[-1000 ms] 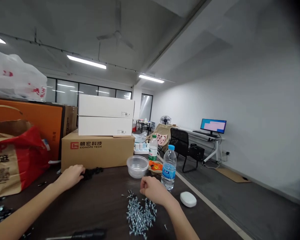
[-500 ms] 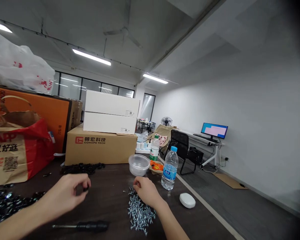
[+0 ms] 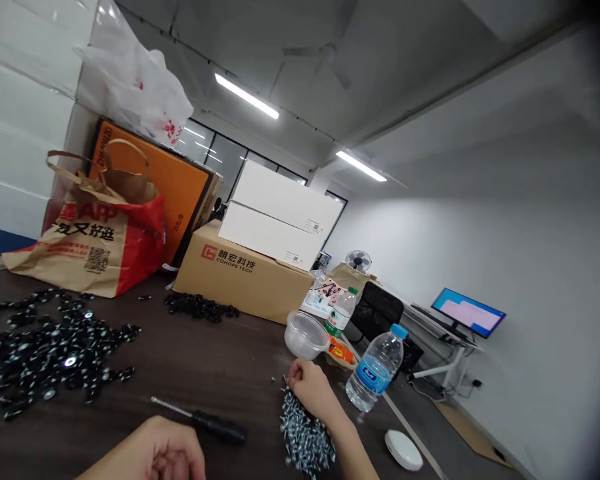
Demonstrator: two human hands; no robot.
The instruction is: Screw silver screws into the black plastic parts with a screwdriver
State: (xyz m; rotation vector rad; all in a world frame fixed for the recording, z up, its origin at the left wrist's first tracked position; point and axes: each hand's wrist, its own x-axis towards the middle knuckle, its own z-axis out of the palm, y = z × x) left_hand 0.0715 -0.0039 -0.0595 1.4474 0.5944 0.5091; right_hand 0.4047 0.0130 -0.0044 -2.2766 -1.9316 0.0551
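Observation:
My left hand is low at the near edge of the view, its fingers curled in toward the palm; what they hold, if anything, is hidden. Just beyond it lies a screwdriver with a black handle and metal shaft. My right hand rests at the far end of a heap of small silver screws, thumb and fingertips pressed together. Whether a screw is between those fingertips is too small to make out. On the left side spreads a large pile of shiny black round parts.
A smaller pile of black parts lies before a cardboard box carrying white boxes. Past my right hand stand a clear plastic bowl and a water bottle. A white case sits near the right table edge. A paper bag stands back left.
My view has tilted and turned left. My left hand, which held a small black part over the table, has drawn back toward me with fingers curled. My right hand stays at the screws.

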